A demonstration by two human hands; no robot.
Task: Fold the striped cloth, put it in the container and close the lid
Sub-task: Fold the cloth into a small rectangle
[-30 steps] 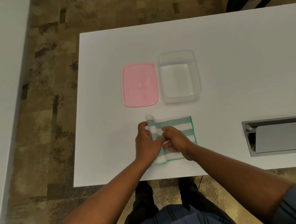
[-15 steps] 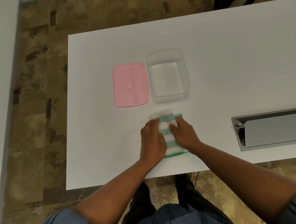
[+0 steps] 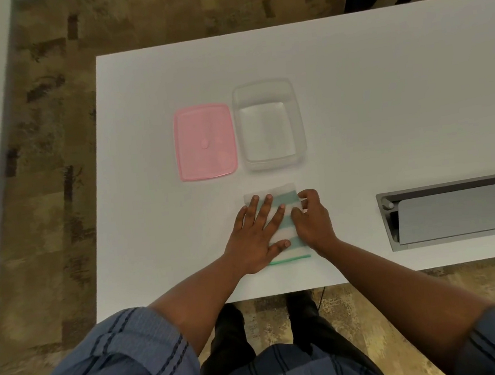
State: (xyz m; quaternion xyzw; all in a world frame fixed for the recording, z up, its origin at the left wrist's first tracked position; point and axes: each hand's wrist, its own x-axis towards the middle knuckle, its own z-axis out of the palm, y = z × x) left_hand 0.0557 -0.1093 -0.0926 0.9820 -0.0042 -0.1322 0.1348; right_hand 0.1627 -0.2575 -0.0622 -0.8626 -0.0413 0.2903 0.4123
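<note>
- Nearest: striped cloth (image 3: 281, 234) lies folded into a narrow strip on the desk (image 3: 383, 98) near its front edge, green hem showing at the near end.
- Left hand (image 3: 254, 235) flat on it, fingers (image 3: 267, 206) spread wide, pressing, holding nothing.
- Right hand (image 3: 313, 220) at cloth's right edge, fingers curled on the fabric; a real pinch or just pressing, can't tell.
- Farther: clear container (image 3: 269, 124) open & empty, just beyond cloth; pink lid (image 3: 204, 141) flat beside it, on its left.
- Risk: strip looks about as long as the container; w/o another fold it may bunch up & block the lid. Lifting one-handed could let the layers spring open.
- Vs 0.5 s ago: left hand has opened flat and moved onto the cloth; the raised far end now lies down.
</note>
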